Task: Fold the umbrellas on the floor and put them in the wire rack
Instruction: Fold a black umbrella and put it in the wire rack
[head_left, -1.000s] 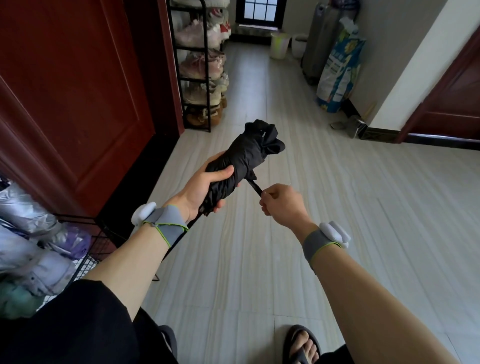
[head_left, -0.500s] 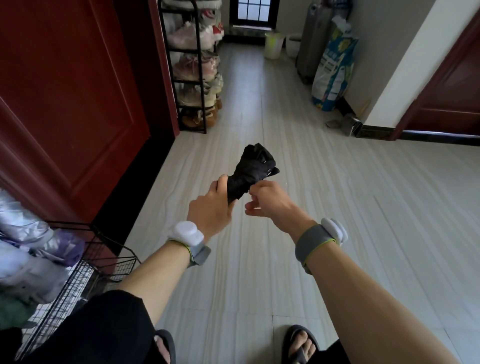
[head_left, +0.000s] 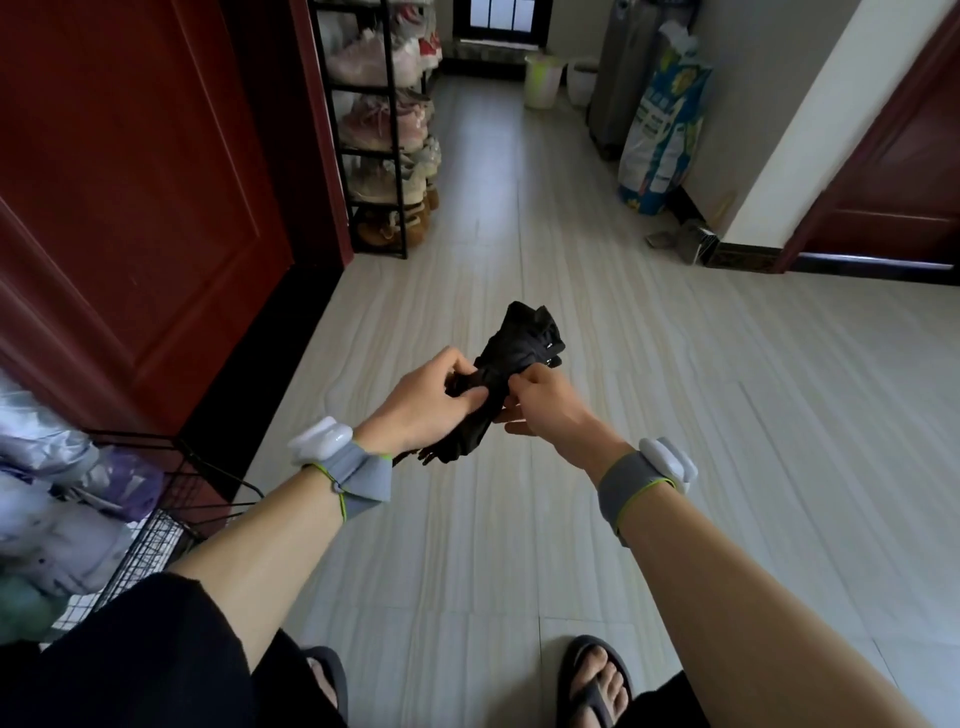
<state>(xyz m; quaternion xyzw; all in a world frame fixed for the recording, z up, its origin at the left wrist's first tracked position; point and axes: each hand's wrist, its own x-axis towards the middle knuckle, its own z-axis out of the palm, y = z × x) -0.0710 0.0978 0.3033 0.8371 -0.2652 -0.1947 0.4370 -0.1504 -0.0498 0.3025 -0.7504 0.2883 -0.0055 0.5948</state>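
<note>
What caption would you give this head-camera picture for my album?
Left hand and right hand grip a rolled black umbrella over the floor, wire rack nearby at lower left.

Black umbrella (head_left: 524, 345), seemingly rolled tight, tilted, aloft

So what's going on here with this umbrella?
A person stands in a hallway holding a folded black umbrella in both hands. The left hand grips its middle while the right hand pinches the fabric beside it, probably fastening it. The wire rack at lower left already holds other folded umbrellas; this one is not in it yet.
</note>
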